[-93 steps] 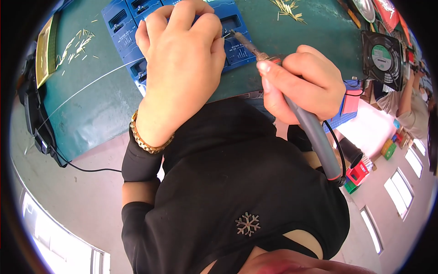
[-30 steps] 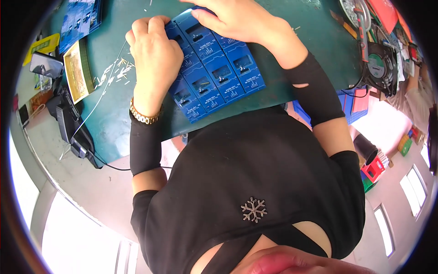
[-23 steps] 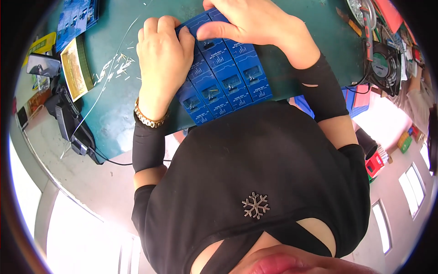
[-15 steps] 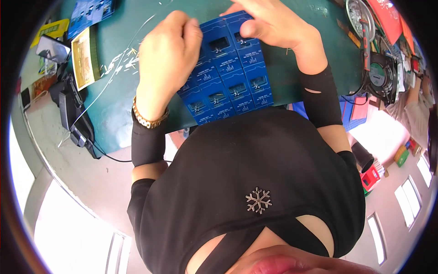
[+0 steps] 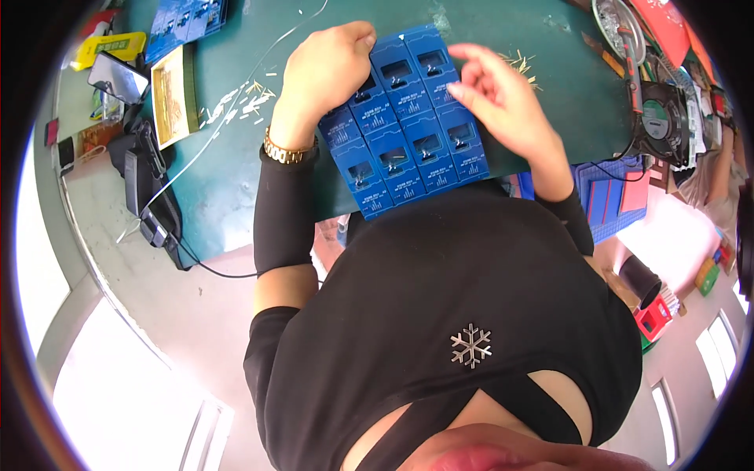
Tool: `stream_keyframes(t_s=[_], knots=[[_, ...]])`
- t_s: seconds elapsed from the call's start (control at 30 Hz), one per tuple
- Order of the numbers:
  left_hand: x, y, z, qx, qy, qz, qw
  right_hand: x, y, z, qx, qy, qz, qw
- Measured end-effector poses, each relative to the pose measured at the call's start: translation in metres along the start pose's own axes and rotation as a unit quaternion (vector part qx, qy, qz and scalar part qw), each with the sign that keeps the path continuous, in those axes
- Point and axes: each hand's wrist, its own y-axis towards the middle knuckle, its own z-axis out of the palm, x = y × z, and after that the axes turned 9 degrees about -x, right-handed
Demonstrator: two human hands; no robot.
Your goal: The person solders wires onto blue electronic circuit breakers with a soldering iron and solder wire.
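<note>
A blue printed card sheet with several small dark windows in rows lies tilted on the green table, its near edge close to my body. My left hand rests at the sheet's far left part, knuckles up and fingers curled closed. What its fingers hold, if anything, is hidden. At the sheet's right edge is my right hand, its thumb and bent fingers apart. Nothing shows between them. The right thumb tip overlaps the sheet near a window.
Small white and yellowish scraps lie left of the sheet, and thin sticks beyond my right hand. A phone, a yellow-framed panel and more blue sheets are at left. A round fan stands right.
My right hand has drawn back toward me from the sheet's far edge to its right edge. My left hand has shifted toward the far left corner. The whole view has moved slightly.
</note>
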Motion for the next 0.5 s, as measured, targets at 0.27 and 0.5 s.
stream_keyframes(t_s=[0.27, 0.5], knots=[[-0.004, 0.008, 0.001, -0.017, 0.015, -0.031, 0.999, 0.009, -0.031, 0.002, -0.003, 0.253, 0.181, 0.95], [0.021, 0.015, -0.012, 0.028, -0.264, -0.114, 0.957, 0.002, -0.001, -0.031, 0.012, 0.302, 0.092, 0.949]])
